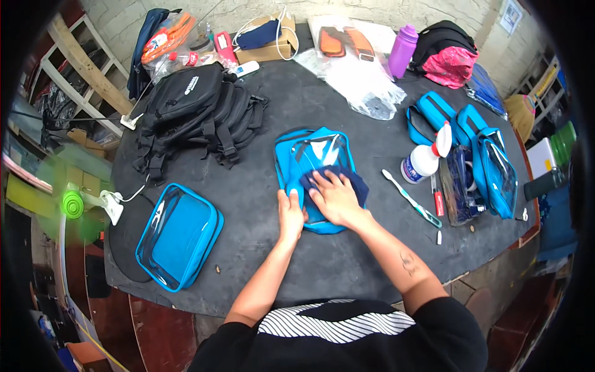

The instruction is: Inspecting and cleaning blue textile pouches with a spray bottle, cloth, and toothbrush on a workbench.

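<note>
On the black table in front of me lies a bright blue pouch (286, 156) with a clear plastic panel. My left hand (290, 214) grips its near left edge, thumb on top and fingers partly hidden beneath. Over the pouch, my right hand (335, 198) presses a folded dark blue cloth (356, 183) onto the surface, with its fingers spread and slightly bent over the fabric. The cloth and hand cover the pouch's lower right part. A second blue pouch with clear sides (180, 239) stands to the left, apart from both hands.
Right of my hands are a toothbrush (410, 197), a white spray bottle (423, 162), a red marker (439, 203) and more blue pouches (496, 170). Black backpacks (192, 111) lie at the far left. A purple bottle (404, 51) and plastic bags (362, 87) stand behind; a green fan (72, 203) is at left.
</note>
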A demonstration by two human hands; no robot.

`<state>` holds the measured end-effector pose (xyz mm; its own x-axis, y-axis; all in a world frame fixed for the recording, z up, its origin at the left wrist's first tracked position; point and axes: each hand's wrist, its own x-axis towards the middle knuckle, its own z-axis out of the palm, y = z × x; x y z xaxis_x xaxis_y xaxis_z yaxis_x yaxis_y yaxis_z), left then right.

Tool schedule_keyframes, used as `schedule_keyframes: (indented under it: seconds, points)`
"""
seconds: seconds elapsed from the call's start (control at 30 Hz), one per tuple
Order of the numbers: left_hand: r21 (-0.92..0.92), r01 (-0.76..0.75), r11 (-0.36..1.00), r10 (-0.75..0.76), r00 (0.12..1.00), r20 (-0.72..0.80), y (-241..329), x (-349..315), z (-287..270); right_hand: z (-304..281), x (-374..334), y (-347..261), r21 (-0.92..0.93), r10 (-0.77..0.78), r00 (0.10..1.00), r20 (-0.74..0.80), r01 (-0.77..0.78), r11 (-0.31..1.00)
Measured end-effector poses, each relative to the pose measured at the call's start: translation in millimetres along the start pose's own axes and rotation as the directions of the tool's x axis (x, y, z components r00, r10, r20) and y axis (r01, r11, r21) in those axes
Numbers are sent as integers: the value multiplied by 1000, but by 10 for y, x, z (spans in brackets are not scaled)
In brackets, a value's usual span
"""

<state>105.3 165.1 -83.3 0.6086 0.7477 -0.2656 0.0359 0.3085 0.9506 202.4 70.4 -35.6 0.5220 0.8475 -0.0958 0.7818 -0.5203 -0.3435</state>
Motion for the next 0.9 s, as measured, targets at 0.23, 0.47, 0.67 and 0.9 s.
schedule_keyframes:
  seconds: [0.23,0.47,0.67,0.9]
  points:
    - [73,8,997,-10,1000,24,14,23,46,203,623,198,-149,-24,983,-184,-4,989]
    - [-49,32,998,-33,999,-28,57,-37,62,190,729,330,-222,22,967,-253,-80,972]
    - [38,-19,999,23,995,-100,0,-26,52,188,856,219,-259,334,848,-410,-460,849]
    - [-46,24,999,-24,1000,-17,19,0,98,217,829,482,-308,233,889,-394,-367,878]
